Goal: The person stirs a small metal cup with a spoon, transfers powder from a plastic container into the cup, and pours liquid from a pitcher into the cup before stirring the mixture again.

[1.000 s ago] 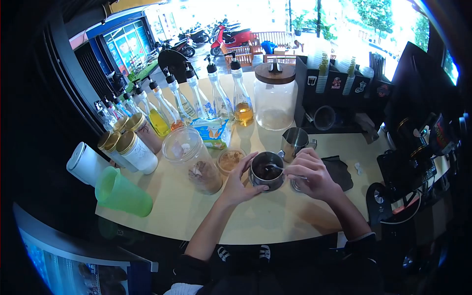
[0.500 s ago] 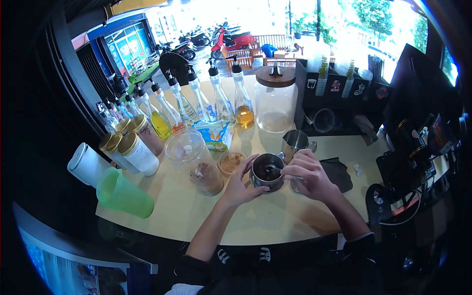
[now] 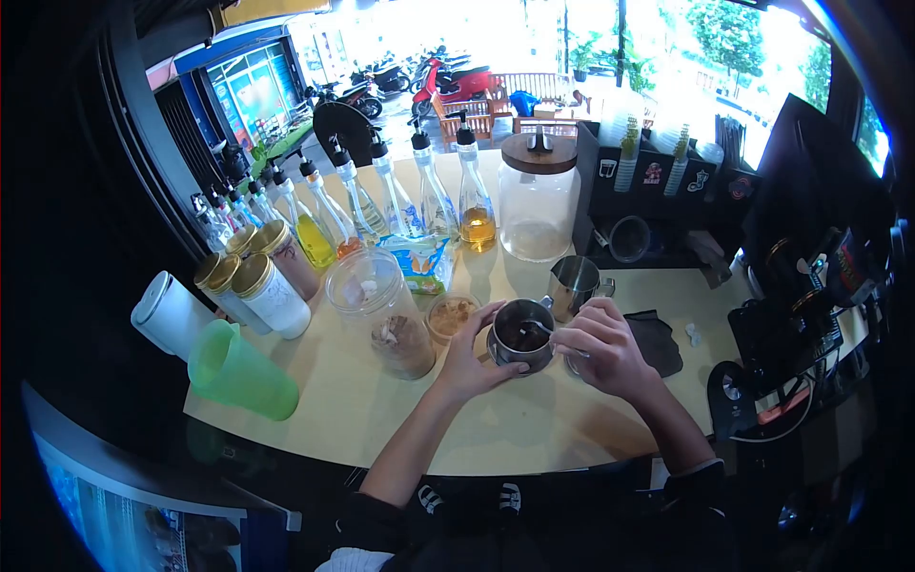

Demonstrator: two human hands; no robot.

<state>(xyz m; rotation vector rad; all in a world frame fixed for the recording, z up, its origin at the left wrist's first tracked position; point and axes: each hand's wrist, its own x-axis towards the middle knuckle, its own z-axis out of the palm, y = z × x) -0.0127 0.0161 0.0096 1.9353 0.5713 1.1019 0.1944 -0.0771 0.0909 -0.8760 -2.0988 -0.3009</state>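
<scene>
My left hand point(image 3: 470, 357) wraps around the left side of a small metal cup point(image 3: 520, 336) that stands on the pale counter point(image 3: 534, 419) and holds a dark powder or liquid. My right hand point(image 3: 599, 345) pinches a small spoon point(image 3: 539, 327), whose bowl dips into the cup from the right. Just left of the cup sits a small clear plastic cup point(image 3: 448, 315) with brown contents. A metal pitcher point(image 3: 573, 282) stands right behind the cup.
A large open jar point(image 3: 381, 315) with brown powder stands left. Behind it are several pump syrup bottles point(image 3: 474, 200), gold-lidded jars point(image 3: 270, 296), a lidded glass jar point(image 3: 536, 200), a green pitcher point(image 3: 238, 374) and a dark cloth point(image 3: 658, 338). A black cup rack point(image 3: 667, 191) stands behind on the right.
Both hands stay on the metal cup and the spoon; the spoon shifts slightly inside the cup. The view has drifted a little downward.
</scene>
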